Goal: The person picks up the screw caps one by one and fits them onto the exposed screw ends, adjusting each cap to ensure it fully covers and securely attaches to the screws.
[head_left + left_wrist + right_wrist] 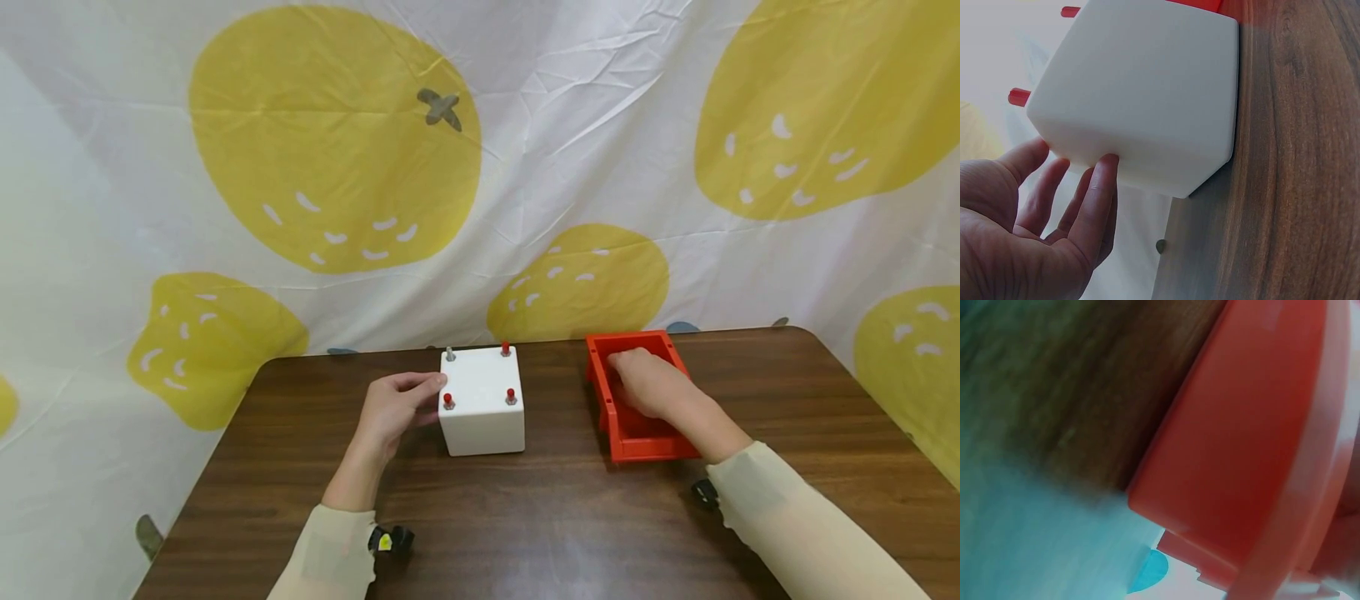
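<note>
On the table stands a white box (pixel 482 400) with a threaded post and nut at each top corner. Red caps top three posts; the back left post (pixel 450 354) is bare metal. My left hand (pixel 393 408) touches the box's left side, thumb at the top edge. Its loosely bent fingers (pixel 1102 187) rest their tips against that side in the left wrist view. To the right, my right hand (pixel 651 383) reaches down into a red bin (pixel 626 448). Its fingertips are hidden there, and I cannot tell whether they hold anything.
The dark wooden table (pixel 540 525) runs back to a white cloth (pixel 570 150) printed with yellow fruit. Black wrist straps show at the left cuff (pixel 341 537) and the right cuff (pixel 750 475).
</note>
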{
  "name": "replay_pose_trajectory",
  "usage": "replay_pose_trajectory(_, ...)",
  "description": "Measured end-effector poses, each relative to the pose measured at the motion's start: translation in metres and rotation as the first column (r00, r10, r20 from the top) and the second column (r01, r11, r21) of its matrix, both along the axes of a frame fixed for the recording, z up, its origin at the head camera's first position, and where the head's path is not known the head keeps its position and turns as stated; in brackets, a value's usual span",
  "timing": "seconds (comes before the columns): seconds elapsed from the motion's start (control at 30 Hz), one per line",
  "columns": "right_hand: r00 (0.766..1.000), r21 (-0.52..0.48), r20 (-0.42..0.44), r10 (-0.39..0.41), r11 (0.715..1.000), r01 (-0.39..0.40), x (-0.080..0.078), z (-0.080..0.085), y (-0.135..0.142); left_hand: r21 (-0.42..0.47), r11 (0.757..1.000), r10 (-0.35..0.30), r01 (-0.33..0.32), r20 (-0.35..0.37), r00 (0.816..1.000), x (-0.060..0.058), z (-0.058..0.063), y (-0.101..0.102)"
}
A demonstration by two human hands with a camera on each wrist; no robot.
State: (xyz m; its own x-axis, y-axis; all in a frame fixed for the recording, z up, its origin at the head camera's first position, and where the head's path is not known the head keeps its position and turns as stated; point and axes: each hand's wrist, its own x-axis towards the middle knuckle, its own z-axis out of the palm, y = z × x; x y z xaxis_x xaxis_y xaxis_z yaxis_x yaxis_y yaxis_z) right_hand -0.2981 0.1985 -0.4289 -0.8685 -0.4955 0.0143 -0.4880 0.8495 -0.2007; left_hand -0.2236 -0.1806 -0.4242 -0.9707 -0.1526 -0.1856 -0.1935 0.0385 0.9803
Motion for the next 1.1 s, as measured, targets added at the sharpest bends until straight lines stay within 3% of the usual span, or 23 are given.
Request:
replay_pose_trajectory(0.4, 0.999, -0.128, -0.050, 0.002, 0.992, -0.009, 0.004, 0.013, 0.005, 0.005, 1.000, -0.006, 0.006, -0.004, 1.000, -0.001, -0.002, -0.001)
replay_pose_trajectory(0.6, 0.993, -0.198, -0.114, 0.001, 0.980, -0.024, 0.005, 0.018, 0.010, 0.009, 1.000, -0.009, 0.009, -0.008, 1.000, -0.001, -0.002, -0.001)
replay_pose_trajectory(1.1, 0.988, -0.411, -0.140, -0.070, 0.911, 0.006, 0.010, 0.029, 0.008, 0.015, 1.000, -0.007, 0.008, -0.018, 1.000, -0.002, -0.003, -0.001)
